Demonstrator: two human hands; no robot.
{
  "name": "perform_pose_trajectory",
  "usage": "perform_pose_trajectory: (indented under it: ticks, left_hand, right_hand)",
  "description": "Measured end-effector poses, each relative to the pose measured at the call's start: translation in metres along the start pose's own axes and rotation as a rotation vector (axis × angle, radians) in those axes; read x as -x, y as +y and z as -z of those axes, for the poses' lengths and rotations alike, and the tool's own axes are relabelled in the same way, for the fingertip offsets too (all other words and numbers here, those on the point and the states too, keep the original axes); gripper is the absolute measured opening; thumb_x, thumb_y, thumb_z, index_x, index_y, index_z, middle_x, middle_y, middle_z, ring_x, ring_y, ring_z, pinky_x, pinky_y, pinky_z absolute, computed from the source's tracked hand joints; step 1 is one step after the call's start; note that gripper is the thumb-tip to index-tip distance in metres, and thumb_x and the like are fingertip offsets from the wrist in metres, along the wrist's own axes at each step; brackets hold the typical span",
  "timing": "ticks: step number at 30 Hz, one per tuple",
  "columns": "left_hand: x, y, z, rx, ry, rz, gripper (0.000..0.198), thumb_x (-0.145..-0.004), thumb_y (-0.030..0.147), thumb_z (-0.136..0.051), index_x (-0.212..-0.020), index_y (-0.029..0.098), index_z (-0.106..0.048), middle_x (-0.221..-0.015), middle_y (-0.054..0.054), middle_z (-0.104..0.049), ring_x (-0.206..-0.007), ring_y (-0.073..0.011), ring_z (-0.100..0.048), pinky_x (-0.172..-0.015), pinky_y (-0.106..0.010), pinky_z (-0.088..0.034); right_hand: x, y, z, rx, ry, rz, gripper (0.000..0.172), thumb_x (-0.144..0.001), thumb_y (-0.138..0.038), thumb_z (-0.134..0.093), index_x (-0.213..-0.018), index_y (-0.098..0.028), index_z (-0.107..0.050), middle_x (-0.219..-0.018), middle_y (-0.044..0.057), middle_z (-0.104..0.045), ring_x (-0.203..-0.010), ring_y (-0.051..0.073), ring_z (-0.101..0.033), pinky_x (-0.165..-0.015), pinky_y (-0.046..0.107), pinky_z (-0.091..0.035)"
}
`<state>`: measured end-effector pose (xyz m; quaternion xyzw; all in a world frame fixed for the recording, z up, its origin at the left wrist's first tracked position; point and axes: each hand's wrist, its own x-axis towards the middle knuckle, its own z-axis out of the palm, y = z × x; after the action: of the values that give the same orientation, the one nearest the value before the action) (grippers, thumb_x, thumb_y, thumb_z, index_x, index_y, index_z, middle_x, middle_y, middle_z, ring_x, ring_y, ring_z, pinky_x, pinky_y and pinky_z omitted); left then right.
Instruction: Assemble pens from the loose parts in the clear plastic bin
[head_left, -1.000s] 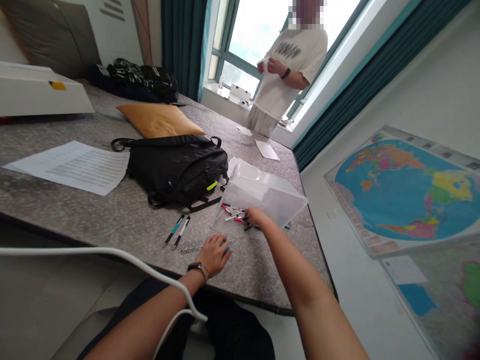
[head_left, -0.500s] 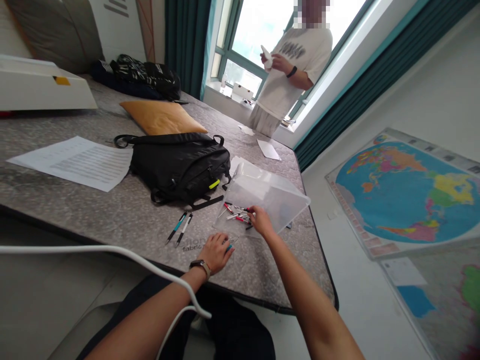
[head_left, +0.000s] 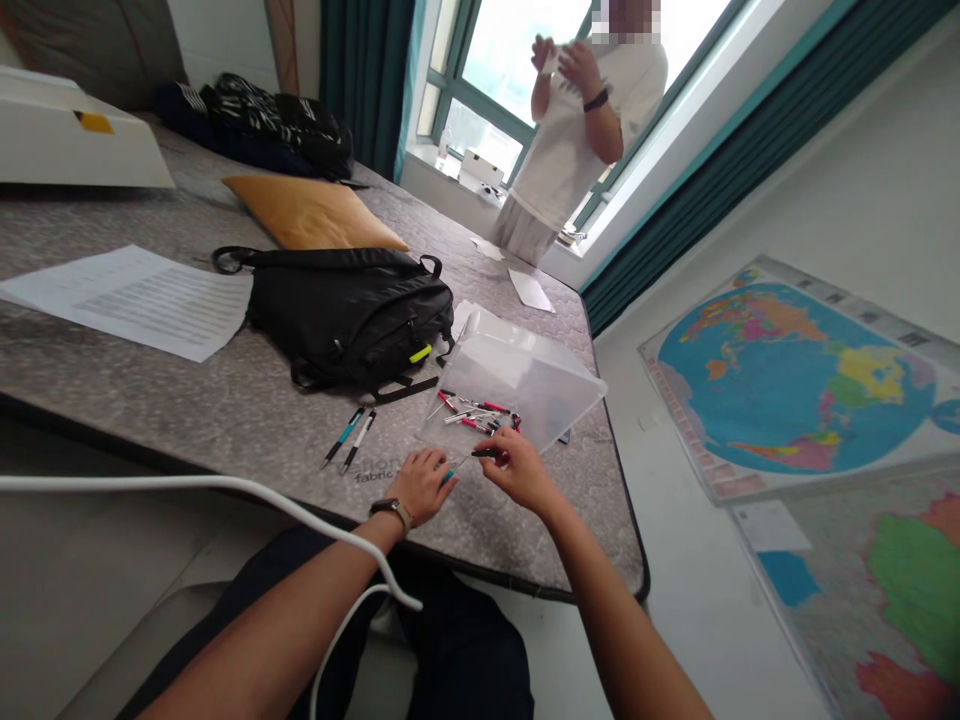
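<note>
My left hand (head_left: 421, 486) rests low over the mattress, fingers curled round a teal pen barrel (head_left: 448, 476). A thin refill seems to stick out from it towards my other hand. Close by on the right, my right hand (head_left: 516, 470) pinches a small black pen part (head_left: 486, 453) between thumb and fingers. Just beyond lies a clear plastic box (head_left: 525, 365) on its side, with several red, black and silver pen parts (head_left: 480, 412) in its opening. Two whole pens, one teal and black (head_left: 344, 438), one white and black (head_left: 359, 441), lie left of my hands.
A black backpack (head_left: 352, 315) lies behind the pens, with a printed sheet (head_left: 150, 300) at its left and an orange padded envelope (head_left: 315, 215) behind. A white cable (head_left: 225, 484) crosses in front. Another person (head_left: 559, 150) stands by the window, holding something white.
My right hand has come out of the box towards my left hand, bringing a black pen part. The other person has raised both hands. The view has shifted slightly.
</note>
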<state>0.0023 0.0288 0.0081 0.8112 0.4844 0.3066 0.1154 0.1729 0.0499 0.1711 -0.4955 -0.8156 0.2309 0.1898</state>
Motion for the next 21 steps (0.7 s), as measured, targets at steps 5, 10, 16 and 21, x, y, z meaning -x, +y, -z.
perform_pose_trajectory:
  ticks: [5, 10, 16, 21]
  left_hand:
    - [0.000, -0.001, -0.001, 0.007, -0.005, 0.007, 0.033, -0.096, 0.040, -0.041, -0.098, 0.019, -0.065, -0.112, -0.011, -0.060, -0.107, -0.0243, -0.051, -0.092, -0.042, -0.039]
    - [-0.001, -0.001, 0.000, 0.010, -0.021, 0.001, 0.034, -0.096, 0.041, -0.041, -0.098, 0.019, -0.066, -0.112, -0.011, -0.060, -0.108, -0.0251, -0.050, -0.093, -0.043, -0.039]
    - [0.000, -0.003, -0.003, 0.030, -0.028, -0.001, 0.032, -0.095, 0.038, -0.042, -0.104, 0.019, -0.066, -0.114, -0.011, -0.059, -0.107, -0.0252, -0.050, -0.091, -0.043, -0.039]
    - [0.000, -0.006, -0.008, 0.032, -0.030, -0.004, 0.030, -0.093, 0.032, -0.045, -0.111, 0.020, -0.065, -0.113, -0.011, -0.060, -0.108, -0.0253, -0.050, -0.092, -0.043, -0.040]
  right_hand:
    - [-0.009, 0.001, -0.004, 0.062, -0.077, 0.006, 0.022, -0.076, -0.009, -0.062, -0.094, -0.019, -0.073, -0.081, -0.001, -0.053, -0.066, 0.010, -0.049, -0.068, 0.024, -0.041]
    - [-0.016, 0.005, -0.009, 0.123, -0.139, 0.035, 0.023, -0.074, -0.008, -0.062, -0.090, -0.018, -0.074, -0.076, -0.001, -0.052, -0.068, 0.010, -0.051, -0.069, 0.023, -0.040]
    - [-0.019, 0.006, -0.024, 0.178, -0.318, 0.045, 0.021, -0.071, -0.010, -0.067, -0.088, -0.016, -0.077, -0.075, 0.002, -0.062, -0.067, 0.012, -0.053, -0.066, 0.022, -0.039]
    - [-0.018, 0.010, -0.045, 0.103, -0.284, -0.042, 0.014, -0.075, -0.013, -0.067, -0.085, -0.016, -0.076, -0.066, 0.000, -0.064, -0.060, 0.011, -0.052, -0.061, 0.022, -0.036]
